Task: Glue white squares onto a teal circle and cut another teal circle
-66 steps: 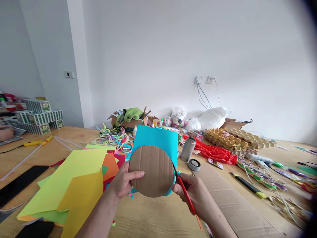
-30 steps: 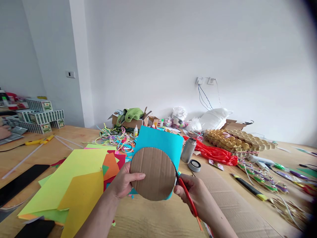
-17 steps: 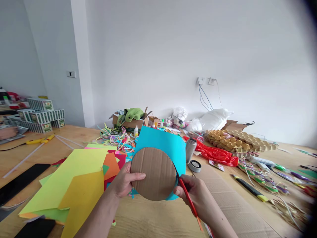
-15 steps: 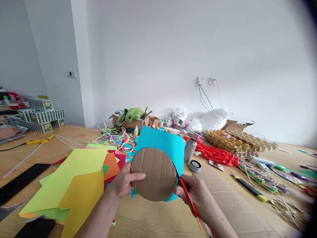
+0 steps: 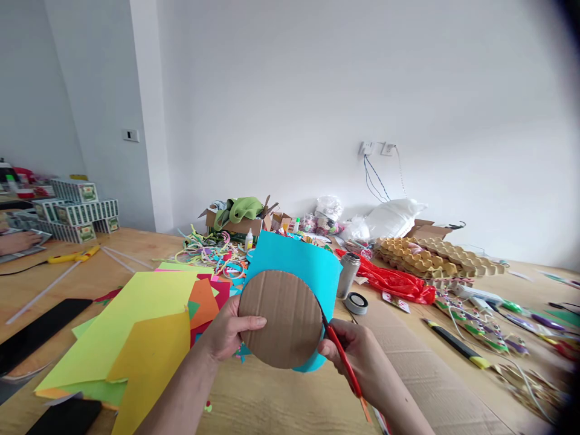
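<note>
My left hand [image 5: 231, 329] pinches a round cardboard disc [image 5: 281, 320] at its left edge, thumb on the front and fingers hidden behind. Against the back of the disc lies a sheet of blue paper [image 5: 294, 254], which sticks out above, to the right and a little below it. In my right hand [image 5: 351, 347] is a pair of scissors with red handles [image 5: 343, 357]. Their dark blades lie along the disc's right edge, at the blue paper. How far the blades are apart is hard to see.
Yellow paper sheets [image 5: 136, 326] and a black phone-like slab [image 5: 43, 332] lie left. A metal bottle [image 5: 348, 275], its lid [image 5: 356, 303], a red plastic bag [image 5: 394, 278] and egg cartons [image 5: 426, 257] stand right. A cutter knife [image 5: 455, 343] lies nearer. Another person's hand [image 5: 18, 241] shows far left.
The blue paper has shifted slightly: its right edge flares further right, and its lower part hangs a little lower beside the disc. Both hands and the disc stay almost in place.
</note>
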`<state>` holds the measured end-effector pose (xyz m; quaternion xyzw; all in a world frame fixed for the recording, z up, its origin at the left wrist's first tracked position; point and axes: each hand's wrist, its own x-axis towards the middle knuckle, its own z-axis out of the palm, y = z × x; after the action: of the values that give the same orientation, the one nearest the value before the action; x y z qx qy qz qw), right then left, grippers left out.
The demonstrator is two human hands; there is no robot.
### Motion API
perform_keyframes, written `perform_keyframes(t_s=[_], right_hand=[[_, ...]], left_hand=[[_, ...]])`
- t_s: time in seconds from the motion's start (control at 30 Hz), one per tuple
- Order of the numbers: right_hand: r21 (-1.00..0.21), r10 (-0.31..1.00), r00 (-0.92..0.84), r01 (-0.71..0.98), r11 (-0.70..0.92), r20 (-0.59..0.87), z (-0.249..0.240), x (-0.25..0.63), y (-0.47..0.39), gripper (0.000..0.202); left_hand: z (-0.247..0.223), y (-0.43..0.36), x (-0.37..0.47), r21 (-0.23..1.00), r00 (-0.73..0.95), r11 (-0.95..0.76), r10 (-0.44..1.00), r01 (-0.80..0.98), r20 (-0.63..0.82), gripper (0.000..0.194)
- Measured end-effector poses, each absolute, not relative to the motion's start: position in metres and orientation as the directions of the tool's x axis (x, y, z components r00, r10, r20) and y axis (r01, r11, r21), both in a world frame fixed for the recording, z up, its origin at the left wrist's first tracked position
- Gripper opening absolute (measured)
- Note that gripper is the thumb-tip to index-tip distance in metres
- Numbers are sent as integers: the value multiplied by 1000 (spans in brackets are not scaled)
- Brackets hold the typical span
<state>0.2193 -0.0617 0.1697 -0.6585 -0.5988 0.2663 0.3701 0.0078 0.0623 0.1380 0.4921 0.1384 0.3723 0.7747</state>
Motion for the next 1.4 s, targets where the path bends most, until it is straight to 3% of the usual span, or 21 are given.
perform_keyframes(t_s=[1.4], right_hand=[[-798,985,155,602,-29,81,174,218,-67,65]], left_hand=[[142,62,6,877,703,246,698,-413,135,53]])
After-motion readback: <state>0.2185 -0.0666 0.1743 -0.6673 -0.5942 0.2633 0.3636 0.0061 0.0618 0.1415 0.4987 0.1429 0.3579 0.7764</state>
